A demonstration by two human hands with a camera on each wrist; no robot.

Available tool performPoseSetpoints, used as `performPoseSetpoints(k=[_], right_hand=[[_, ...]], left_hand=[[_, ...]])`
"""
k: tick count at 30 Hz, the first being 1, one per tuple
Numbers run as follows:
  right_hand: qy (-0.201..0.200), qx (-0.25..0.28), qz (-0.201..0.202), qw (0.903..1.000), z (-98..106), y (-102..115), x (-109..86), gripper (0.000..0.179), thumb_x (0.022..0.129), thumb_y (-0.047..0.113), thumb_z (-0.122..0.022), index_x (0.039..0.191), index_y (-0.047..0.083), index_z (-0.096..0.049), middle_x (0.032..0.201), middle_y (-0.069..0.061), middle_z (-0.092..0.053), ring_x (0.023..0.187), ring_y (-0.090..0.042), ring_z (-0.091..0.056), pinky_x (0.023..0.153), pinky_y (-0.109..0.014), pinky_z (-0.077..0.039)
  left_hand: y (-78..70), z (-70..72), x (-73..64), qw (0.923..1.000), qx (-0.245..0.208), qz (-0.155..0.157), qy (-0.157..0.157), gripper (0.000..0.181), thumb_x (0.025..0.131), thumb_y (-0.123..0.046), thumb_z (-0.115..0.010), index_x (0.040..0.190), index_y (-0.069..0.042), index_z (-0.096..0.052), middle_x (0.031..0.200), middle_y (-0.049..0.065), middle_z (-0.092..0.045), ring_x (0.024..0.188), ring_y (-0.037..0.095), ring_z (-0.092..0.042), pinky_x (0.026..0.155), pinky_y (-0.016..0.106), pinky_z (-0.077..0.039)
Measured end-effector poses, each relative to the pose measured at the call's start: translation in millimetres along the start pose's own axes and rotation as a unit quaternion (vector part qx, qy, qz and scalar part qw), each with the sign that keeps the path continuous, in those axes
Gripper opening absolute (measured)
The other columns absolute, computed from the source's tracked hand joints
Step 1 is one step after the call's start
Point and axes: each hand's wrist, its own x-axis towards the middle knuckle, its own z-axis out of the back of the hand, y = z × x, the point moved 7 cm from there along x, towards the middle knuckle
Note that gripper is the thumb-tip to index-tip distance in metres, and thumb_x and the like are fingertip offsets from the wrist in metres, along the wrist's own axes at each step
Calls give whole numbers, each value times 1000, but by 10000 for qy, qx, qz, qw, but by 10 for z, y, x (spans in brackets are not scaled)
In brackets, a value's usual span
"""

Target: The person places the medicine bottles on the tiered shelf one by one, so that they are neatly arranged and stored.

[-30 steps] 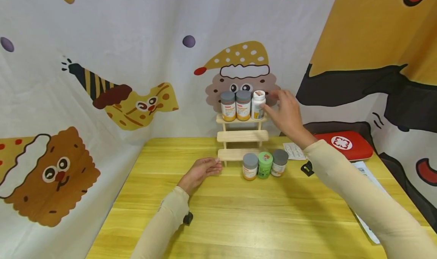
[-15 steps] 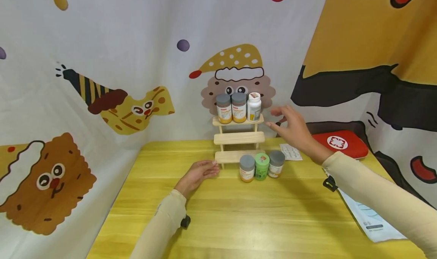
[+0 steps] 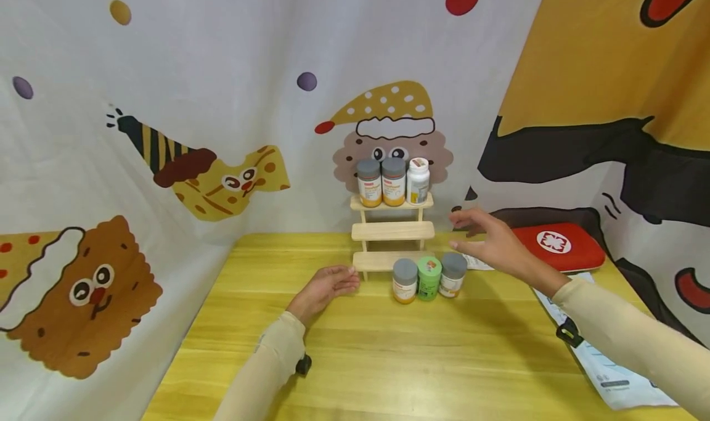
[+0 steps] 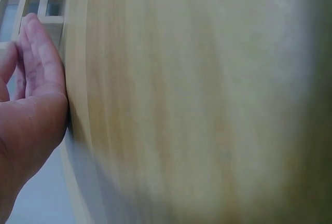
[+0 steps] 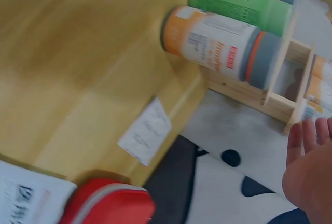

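A small three-step wooden rack stands at the back of the table. On its top step sit two grey-capped bottles and a white bottle, side by side. In front of the bottom step, a grey-capped jar, a green jar and another grey-capped jar stand in a row. My left hand rests by the rack's lower left end, fingers extended; whether they touch it I cannot tell. My right hand hovers right of the rack, thumb and fingers apart, holding nothing.
A red zipped case lies at the back right. A white printed packet is partly under the right forearm. A small paper slip lies behind the right hand. A patterned cloth hangs behind the table.
My right hand has moved away from the white bottle on the top step, down and to the right. The white bottle stays there. My left hand keeps its place by the rack.
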Motion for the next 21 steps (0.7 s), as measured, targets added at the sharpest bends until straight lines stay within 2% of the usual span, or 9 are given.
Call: performPoseSetpoints(k=[2,4,8,11,17,21], right_hand=[[214,97,-61,9997,-53,-64,-50,58,94,29,-84,145,16,-59,141,-7,-65,128,-29,-62,100,-29,-58],[424,153,-137,9989,-107,-118,-86,62,93,31,-84,146,16,-57,145,-6,-64,131,-29,-60,102,-29,-56],[792,140,-114,9967,-203,-176,-130,68,91,34,-86,149,14,-56,147,-7,-62,133,-30,-58,105,-43,-56],[1022,177,-39,9946,-262,-205,-159,72,90,32,-87,150,10,-55,147,-12,-63,132,-33,-58,105,-47,-56],[1132,233,-123,9932,-341,-303,-218,69,89,32,-87,148,11,-57,147,-13,-64,132,-30,-60,106,-45,-57],[1164,240,-187,9927,-385,-354,-256,68,88,30,-89,146,11,-59,145,-12,-65,130,-29,-60,106,-50,-57]], left_hand=[[16,-1,4,10000,-6,3,0,16,109,-15,-61,112,-3,-71,97,3,-78,91,14,-77,90,27,-66],[17,-3,9,10000,11,-18,-3,16,109,-16,-61,111,-3,-71,98,3,-78,91,14,-77,91,27,-66],[-2,-4,19,10000,41,-82,-35,18,109,-16,-62,113,-2,-71,99,4,-78,92,14,-77,90,27,-66],[-11,1,21,9999,63,-85,-67,18,109,-17,-62,112,-2,-71,98,3,-78,92,15,-77,90,27,-66],[1,11,18,9999,105,-69,-93,18,109,-18,-62,111,-2,-71,98,3,-78,92,15,-76,90,27,-66],[15,4,24,9999,138,-84,-44,19,109,-19,-62,112,-2,-71,99,2,-78,92,14,-76,91,27,-66]])
